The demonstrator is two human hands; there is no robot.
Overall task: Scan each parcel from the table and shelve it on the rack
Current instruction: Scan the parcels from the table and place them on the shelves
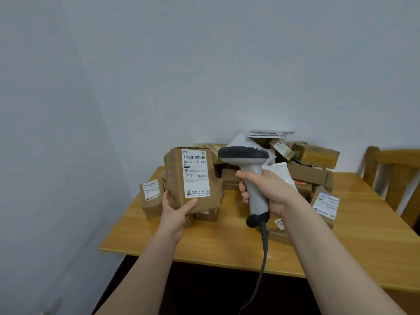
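Held the labelled parcel (181, 178) upright above the table (204, 242) in the left hand (176, 212), clasped the scanner (244, 153) in the right hand (266, 189) just beside it, seemingly mid-scan, and next likely needed to aim at the barcode (194, 157).

Plain pale bluish wall (227, 64) straight ahead, meeting a side wall (34, 133) in a corner on the left, that one's a bit more in shadow. Over on the far right there's a wooden chair (397, 158), slatted back, partly cut off at the edge.
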